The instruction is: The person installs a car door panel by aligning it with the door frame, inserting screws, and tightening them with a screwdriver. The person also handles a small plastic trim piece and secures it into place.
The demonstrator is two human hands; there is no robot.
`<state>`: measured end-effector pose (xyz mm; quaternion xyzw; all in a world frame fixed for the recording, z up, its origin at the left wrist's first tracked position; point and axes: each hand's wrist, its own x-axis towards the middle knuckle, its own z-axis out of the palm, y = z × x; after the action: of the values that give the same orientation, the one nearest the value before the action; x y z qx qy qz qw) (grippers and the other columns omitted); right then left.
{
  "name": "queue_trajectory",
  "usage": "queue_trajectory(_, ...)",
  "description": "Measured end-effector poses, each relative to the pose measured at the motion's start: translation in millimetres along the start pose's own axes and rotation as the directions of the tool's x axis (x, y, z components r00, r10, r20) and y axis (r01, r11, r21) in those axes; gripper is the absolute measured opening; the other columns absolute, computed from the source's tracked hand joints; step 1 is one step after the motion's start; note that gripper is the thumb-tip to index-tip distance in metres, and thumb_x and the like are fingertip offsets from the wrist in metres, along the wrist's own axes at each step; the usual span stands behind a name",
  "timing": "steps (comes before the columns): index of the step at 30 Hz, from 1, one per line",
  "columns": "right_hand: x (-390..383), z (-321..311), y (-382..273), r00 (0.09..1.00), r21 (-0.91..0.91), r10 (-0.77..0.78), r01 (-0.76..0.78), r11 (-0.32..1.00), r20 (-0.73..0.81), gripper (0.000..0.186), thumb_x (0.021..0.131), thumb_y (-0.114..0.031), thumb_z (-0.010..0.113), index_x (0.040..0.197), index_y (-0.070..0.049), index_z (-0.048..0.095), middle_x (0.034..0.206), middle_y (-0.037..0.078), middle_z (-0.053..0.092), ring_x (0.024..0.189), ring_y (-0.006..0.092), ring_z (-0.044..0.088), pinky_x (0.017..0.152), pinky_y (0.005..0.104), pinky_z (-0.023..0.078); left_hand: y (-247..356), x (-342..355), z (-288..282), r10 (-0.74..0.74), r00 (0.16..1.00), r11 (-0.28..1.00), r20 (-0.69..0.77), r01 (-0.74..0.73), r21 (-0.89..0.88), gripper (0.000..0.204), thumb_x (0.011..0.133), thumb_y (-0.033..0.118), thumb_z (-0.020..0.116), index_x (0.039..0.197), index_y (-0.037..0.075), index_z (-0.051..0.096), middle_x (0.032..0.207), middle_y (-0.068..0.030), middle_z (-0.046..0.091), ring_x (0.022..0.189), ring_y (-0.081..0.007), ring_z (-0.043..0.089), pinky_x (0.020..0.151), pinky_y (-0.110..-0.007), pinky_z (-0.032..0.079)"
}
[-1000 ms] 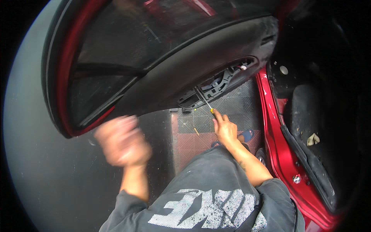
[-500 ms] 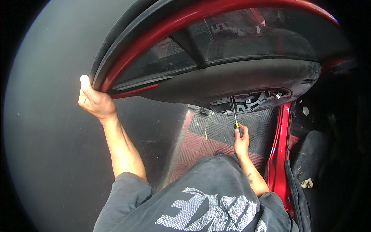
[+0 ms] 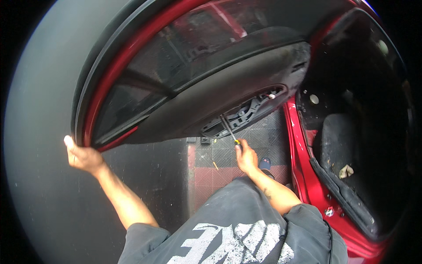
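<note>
My left hand (image 3: 84, 157) is closed around the rear edge of an open red car door (image 3: 105, 83), thumb on the outer side. My right hand (image 3: 247, 157) grips the dark and yellow handle of a screwdriver (image 3: 232, 133). Its metal shaft points up and away, with the tip in the opening of the black door panel (image 3: 193, 101). Inside that opening a grey plastic frame (image 3: 250, 115) with slots is exposed. A small white piece (image 3: 271, 96) shows at the opening's far right end. Where exactly the tip touches, I cannot tell.
The red door sill (image 3: 295, 132) and the dark car interior (image 3: 343, 132) lie to my right, with a crumpled pale scrap (image 3: 346, 171) inside. Below are grey and red floor tiles (image 3: 220, 180), a thin yellowish stick (image 3: 215, 165) and a small black object (image 3: 205, 141). A dark wall (image 3: 44, 110) rises at left.
The view has turned, so the door now appears tilted and further left, and more of the car interior shows. Both hands keep their holds; the screwdriver tip stays in the panel opening.
</note>
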<state>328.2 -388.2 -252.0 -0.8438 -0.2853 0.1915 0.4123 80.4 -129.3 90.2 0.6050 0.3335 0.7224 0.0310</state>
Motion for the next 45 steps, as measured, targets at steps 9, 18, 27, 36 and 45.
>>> queue_trajectory(9,10.9,-30.5,4.6,0.980,0.127,0.012,-0.038,0.991,0.198,0.047,0.099,-0.036,0.057,0.139,-0.012,0.054,0.118,0.026,0.068,0.112,0.0444,0.065,0.096,0.0509,0.050,-24.7,11.1,-14.3,-0.015,1.000,0.996,-0.014,0.016,0.091,0.047,0.104,0.032,0.055,0.107,-0.012,0.071,0.107,-0.0218,0.073,0.099,-0.0262,0.068,0.092,-0.034,0.052)
queue_trajectory(18,-63.7,-78.0,116.7,0.981,0.074,0.091,-0.104,0.992,0.171,0.048,0.095,-0.042,0.061,0.124,-0.005,0.066,0.118,0.022,0.070,0.112,0.0383,0.066,0.097,0.0457,0.050,73.1,-133.5,30.3,0.727,0.620,0.686,0.296,-0.638,-0.350,0.023,0.095,0.016,0.058,0.109,-0.001,0.065,0.111,-0.0158,0.062,0.110,-0.0343,0.059,0.099,-0.048,0.047)
queue_trajectory(27,-106.2,-151.2,165.2,0.880,0.173,0.466,-0.447,0.878,-0.093,0.041,0.092,-0.036,0.068,0.119,-0.005,0.068,0.098,0.014,0.072,0.082,0.0202,0.069,0.073,0.0375,0.053,97.3,-224.9,184.1,0.509,0.316,0.718,0.801,-0.669,-0.192,0.065,0.083,0.030,0.075,0.143,0.017,0.054,0.149,-0.0194,0.046,0.140,-0.0378,0.041,0.115,-0.054,0.030)
queue_trajectory(36,-88.5,-183.4,170.1,0.710,0.709,0.703,-0.471,0.525,-0.049,0.030,0.099,-0.029,0.064,0.116,-0.005,0.063,0.073,0.000,0.056,0.050,0.0075,0.046,0.044,0.0257,0.036,108.4,-262.2,218.3,0.468,0.584,0.731,0.664,-0.678,0.081,0.045,0.083,0.037,0.072,0.128,0.028,0.067,0.137,-0.0074,0.057,0.125,-0.0304,0.053,0.105,-0.051,0.039)
queue_trajectory(45,-2.6,-232.6,312.0,0.470,0.392,0.597,-0.466,0.793,-0.650,0.051,0.094,-0.014,0.054,0.143,-0.004,0.044,0.121,0.023,0.066,0.111,0.0391,0.065,0.096,0.0456,0.050,113.6,-306.4,242.5,0.683,0.501,0.716,0.531,-0.601,-0.355,0.039,0.090,0.013,0.070,0.127,0.005,0.062,0.139,-0.0248,0.051,0.135,-0.0418,0.043,0.110,-0.060,0.035)
